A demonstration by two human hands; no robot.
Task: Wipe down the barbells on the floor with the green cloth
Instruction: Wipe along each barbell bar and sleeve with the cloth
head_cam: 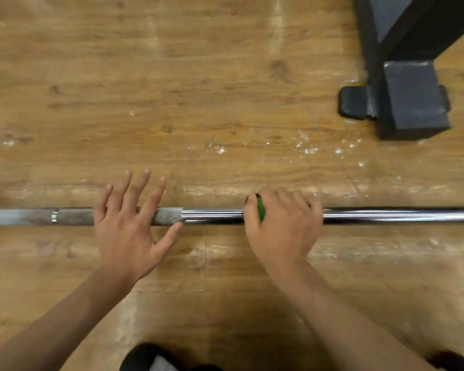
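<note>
The wiping step is in hand. The right hand [281,226] is curled round the shaft of the barbell [212,216] just right of centre, and the green cloth [260,212] is bunched inside that grip, with only a sliver showing beside the thumb. The left hand [126,226] holds nothing. Its fingers are straight and spread across the dull grey section toward 9 o'clock, though whether it presses the bar or hangs just over it cannot be told. The bar lies flat on the wooden floor [198,76], running from 9 to 3 o'clock. The next move likely calls for sliding the wrapped cloth along the shaft while the left hand steadies it against rolling. By count there are one barbell, one cloth, two hands and one black rack foot [413,100] at 2 o'clock. The task speaks of barbells, but no other shows here.
</note>
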